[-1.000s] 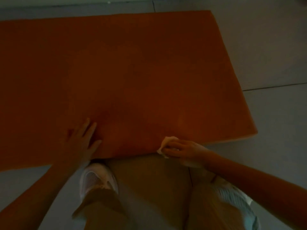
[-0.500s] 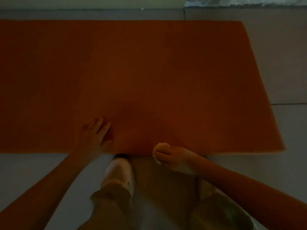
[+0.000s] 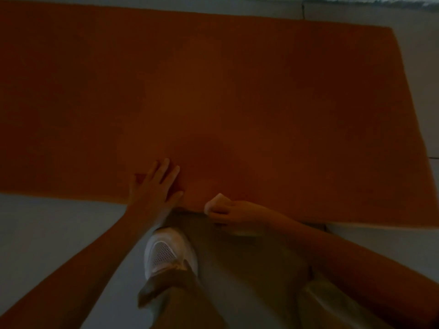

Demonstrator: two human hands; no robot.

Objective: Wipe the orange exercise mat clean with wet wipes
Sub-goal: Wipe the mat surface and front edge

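The orange exercise mat (image 3: 213, 91) lies flat on the grey floor and fills most of the view; its left part runs out of frame. My left hand (image 3: 155, 186) rests palm down on the mat's near edge, fingers spread. Just to its right, my right hand (image 3: 234, 211) is closed on a folded white wet wipe (image 3: 215, 204), which presses on the mat's near edge.
My white shoe (image 3: 168, 252) and khaki trouser legs (image 3: 185, 302) sit on the grey tiled floor (image 3: 47, 233) right below the mat's edge. A wall base runs along the top. The scene is dim.
The view has swung, so the mat's right end now sits farther right. My right hand with the wipe has slid left along the near edge, closer to my left hand.
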